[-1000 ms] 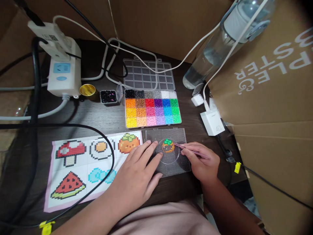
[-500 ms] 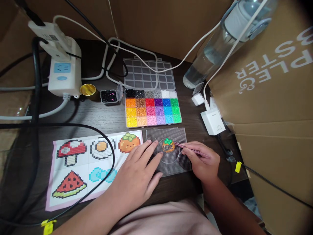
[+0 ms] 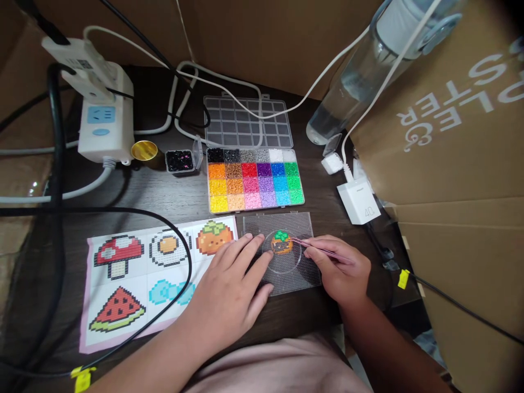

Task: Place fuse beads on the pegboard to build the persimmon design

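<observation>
My left hand (image 3: 229, 284) lies flat with fingers spread, pressing on the left part of a clear pegboard (image 3: 305, 275) and the edge of a pattern sheet (image 3: 123, 284). My right hand (image 3: 341, 270) pinches thin pink tweezers (image 3: 317, 249) whose tip touches a small orange bead figure with a green top (image 3: 281, 243) on the pegboard. An open tray of sorted colour beads (image 3: 254, 179) sits just beyond the pegboard, its clear lid (image 3: 245, 123) folded back.
A small box of black beads (image 3: 180, 161) and a gold cap (image 3: 144, 150) stand left of the tray. A white power strip (image 3: 104, 117), cables, a white charger (image 3: 360, 202), a clear water bottle (image 3: 360, 76) and cardboard walls (image 3: 458, 136) surround the dark table.
The view has shifted slightly. Both hands stay in place and the tweezers' tip has barely moved at the bead figure.
</observation>
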{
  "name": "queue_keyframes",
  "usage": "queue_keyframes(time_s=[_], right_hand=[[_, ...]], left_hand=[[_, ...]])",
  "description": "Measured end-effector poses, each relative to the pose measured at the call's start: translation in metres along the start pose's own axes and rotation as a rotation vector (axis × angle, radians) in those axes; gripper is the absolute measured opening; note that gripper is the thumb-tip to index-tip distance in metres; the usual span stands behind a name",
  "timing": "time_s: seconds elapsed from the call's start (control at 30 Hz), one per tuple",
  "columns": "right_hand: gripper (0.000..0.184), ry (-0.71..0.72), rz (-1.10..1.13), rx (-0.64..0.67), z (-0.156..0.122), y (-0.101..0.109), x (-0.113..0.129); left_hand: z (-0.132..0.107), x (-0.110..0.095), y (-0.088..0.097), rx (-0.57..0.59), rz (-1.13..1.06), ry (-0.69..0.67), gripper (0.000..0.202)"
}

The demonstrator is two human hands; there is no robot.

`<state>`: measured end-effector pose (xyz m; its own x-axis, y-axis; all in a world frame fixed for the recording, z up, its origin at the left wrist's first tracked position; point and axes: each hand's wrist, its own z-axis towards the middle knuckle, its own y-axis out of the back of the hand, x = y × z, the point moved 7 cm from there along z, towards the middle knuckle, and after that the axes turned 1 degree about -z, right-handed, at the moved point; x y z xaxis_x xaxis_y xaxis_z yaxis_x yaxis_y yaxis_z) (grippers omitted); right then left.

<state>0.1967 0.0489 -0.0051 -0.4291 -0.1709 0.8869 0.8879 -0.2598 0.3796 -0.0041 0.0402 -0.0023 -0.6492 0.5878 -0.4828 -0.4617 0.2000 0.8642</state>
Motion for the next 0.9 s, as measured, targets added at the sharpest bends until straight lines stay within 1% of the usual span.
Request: queue_keyframes(time_s=[0.13,0.23,0.4,0.6,0.73,0.9], right_hand=[[0.024,-0.001,0.039,0.000,0.001,0.001,0.001],[0.023,-0.013,0.070,0.015,0.003,0.000,0.002],[0.022,0.013,0.094,0.040,0.008,-0.001,0.007],[0.018,-0.009,0.110,0.038,0.009,0.000,0.005],[0.020,-0.026,0.126,0.037,0.009,0.000,0.004],[0.020,-0.024,0.130,0.033,0.009,-0.001,0.004]], left_hand=[[0.004,-0.003,0.001,0.000,0.040,0.005,0.043],[0.008,-0.005,0.001,0.027,0.070,0.009,0.045],[0.013,-0.007,0.002,0.078,0.114,0.001,0.046],[0.010,-0.006,0.001,0.150,0.184,-0.041,0.048],[0.007,-0.004,0.000,0.204,0.210,-0.063,0.052],[0.006,-0.005,0.000,0.224,0.231,-0.086,0.059]])
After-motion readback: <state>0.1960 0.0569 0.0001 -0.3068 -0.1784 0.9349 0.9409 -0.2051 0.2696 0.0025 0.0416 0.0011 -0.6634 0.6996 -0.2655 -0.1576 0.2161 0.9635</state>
